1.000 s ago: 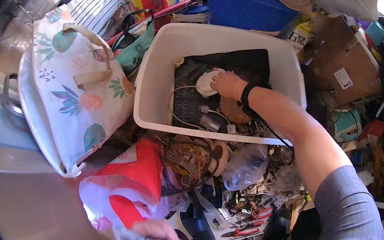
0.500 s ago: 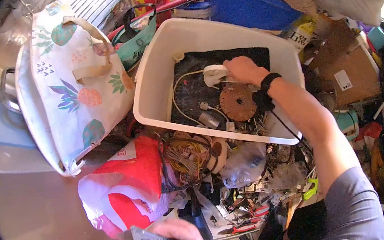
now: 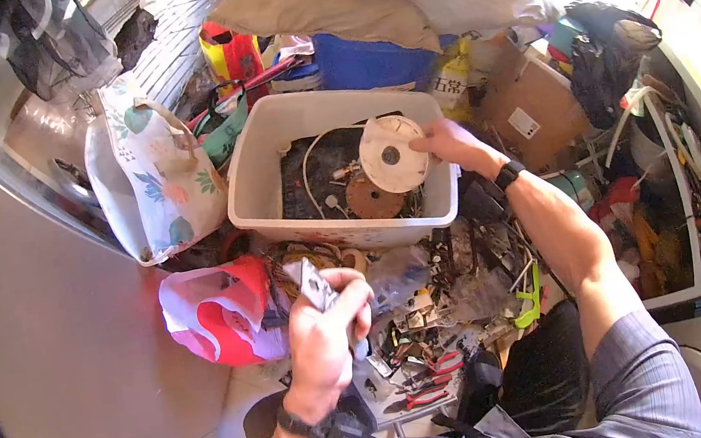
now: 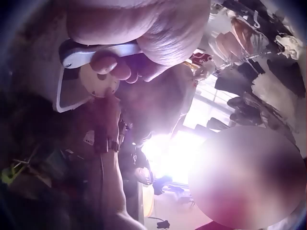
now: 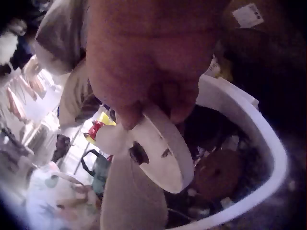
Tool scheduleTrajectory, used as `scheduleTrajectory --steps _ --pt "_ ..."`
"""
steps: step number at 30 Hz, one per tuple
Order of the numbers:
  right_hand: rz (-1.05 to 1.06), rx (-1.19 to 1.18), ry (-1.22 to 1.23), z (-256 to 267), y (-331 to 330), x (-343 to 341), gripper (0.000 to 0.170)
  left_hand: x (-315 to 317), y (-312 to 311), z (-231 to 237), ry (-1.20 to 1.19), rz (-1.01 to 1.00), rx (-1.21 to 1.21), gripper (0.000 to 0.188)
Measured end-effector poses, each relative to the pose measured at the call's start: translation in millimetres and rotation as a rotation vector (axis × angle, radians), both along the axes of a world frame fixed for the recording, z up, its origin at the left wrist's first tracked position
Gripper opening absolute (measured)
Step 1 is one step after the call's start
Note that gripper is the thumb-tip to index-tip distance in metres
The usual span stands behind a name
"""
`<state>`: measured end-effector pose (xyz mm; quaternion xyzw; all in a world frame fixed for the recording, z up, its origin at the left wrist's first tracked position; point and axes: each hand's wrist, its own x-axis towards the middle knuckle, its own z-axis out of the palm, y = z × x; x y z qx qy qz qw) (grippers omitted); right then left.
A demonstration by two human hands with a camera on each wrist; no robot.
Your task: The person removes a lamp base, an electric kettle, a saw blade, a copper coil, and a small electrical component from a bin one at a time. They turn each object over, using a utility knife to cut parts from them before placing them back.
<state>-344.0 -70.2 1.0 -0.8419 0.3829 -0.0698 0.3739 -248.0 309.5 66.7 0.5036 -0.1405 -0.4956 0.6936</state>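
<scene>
My right hand (image 3: 450, 148) pinches the edge of a white round disc (image 3: 409, 174) with a dark hole in its middle, tilted over the white plastic tub (image 3: 328, 222). In the right wrist view, thumb and fingers grip the rim of this shallow disc (image 5: 178, 160). A white cable (image 3: 307, 169) curves through the tub to the left of it. Beneath lies a brown round disc (image 3: 371, 201) with a small centre hole. My left hand (image 3: 325, 336), raised in front of the tub, grips a flat grey metal tool (image 3: 313, 286); its rounded grey handle (image 4: 79, 56) shows in the left wrist view.
A pineapple-print bag (image 3: 169, 187) stands left of the tub, a red-and-white bag (image 3: 220, 315) in front of it. Red-handled pliers (image 3: 427, 396) and small parts lie near my knees. A cardboard box (image 3: 533, 105) sits at the right, beside a cluttered shelf (image 3: 678, 197).
My right hand has lifted the white disc from the tub floor and turned its holed face toward me. My left hand has risen and moved forward with the grey tool. The head view has shifted.
</scene>
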Motion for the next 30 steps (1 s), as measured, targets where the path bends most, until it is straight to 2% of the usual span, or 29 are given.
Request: scheduleTrajectory --steps 3,4,5,7,8,11,12,13,15,17,20,21,23,25,27,29,30 --pt "-0.035 0.061 -0.107 19.1 23.0 -19.7 0.039 -0.5 -18.3 -4.5 0.056 0.020 -0.034 0.007" --pt "-0.076 0.079 -0.149 16.8 26.9 -23.7 0.044 2.2 -23.6 -8.1 0.036 0.012 -0.054 0.006" --pt "-0.080 0.085 -0.149 16.1 27.5 -27.2 0.044 1.6 -29.1 -10.5 0.024 0.068 -0.073 0.007" --pt "-0.216 0.025 -0.009 11.9 21.3 -28.1 0.052 8.7 -34.7 -7.0 -0.037 0.149 -0.048 0.007" --pt "-0.206 -0.090 0.045 10.2 15.1 -28.9 0.059 17.2 -34.4 -7.2 -0.064 0.197 -0.048 0.008" --pt "-0.130 -0.458 0.195 15.4 6.4 -34.0 0.052 41.6 -37.2 -9.3 -0.109 0.429 -0.105 0.005" --pt "-0.145 -0.535 0.225 25.4 14.3 -35.3 0.045 47.8 -35.8 -9.1 -0.107 0.456 -0.116 0.005" --pt "-0.144 -0.535 0.224 34.1 18.1 -39.1 0.045 52.5 -35.2 -7.7 -0.105 0.481 -0.130 0.005" --pt "-0.149 -0.726 0.208 50.3 27.8 -48.7 0.040 56.9 -32.0 -5.3 -0.118 0.465 -0.129 0.006" --pt "-0.213 -0.795 0.135 59.0 39.7 -65.0 0.038 55.9 -25.4 -7.0 -0.121 0.440 -0.098 0.008" --pt "-0.401 -0.553 -0.136 61.5 42.2 -90.8 0.040 51.9 -28.9 -8.2 -0.135 0.443 -0.067 0.011" --pt "-0.418 -0.485 -0.247 77.2 58.6 -102.3 0.037 50.5 -30.2 -7.5 -0.143 0.451 -0.046 0.011" --pt "-0.474 -0.305 -0.578 63.2 60.7 -123.6 0.035 48.3 -29.3 -5.3 -0.170 0.451 -0.034 0.012" --pt "-0.561 0.103 -0.969 68.4 87.5 -146.0 0.031 47.3 -26.2 -8.4 -0.199 0.449 -0.021 0.012" --pt "-0.564 0.088 -0.949 58.8 84.0 -154.5 0.028 59.7 -29.5 -16.1 -0.197 0.442 -0.092 0.013" --pt "-0.584 0.176 -0.965 46.7 90.9 -154.9 0.025 60.8 -27.5 -21.4 -0.217 0.436 -0.089 0.014" --pt "-0.529 0.242 -1.002 43.6 96.5 -154.8 0.025 58.5 -27.6 -21.0 -0.230 0.417 -0.056 0.014"
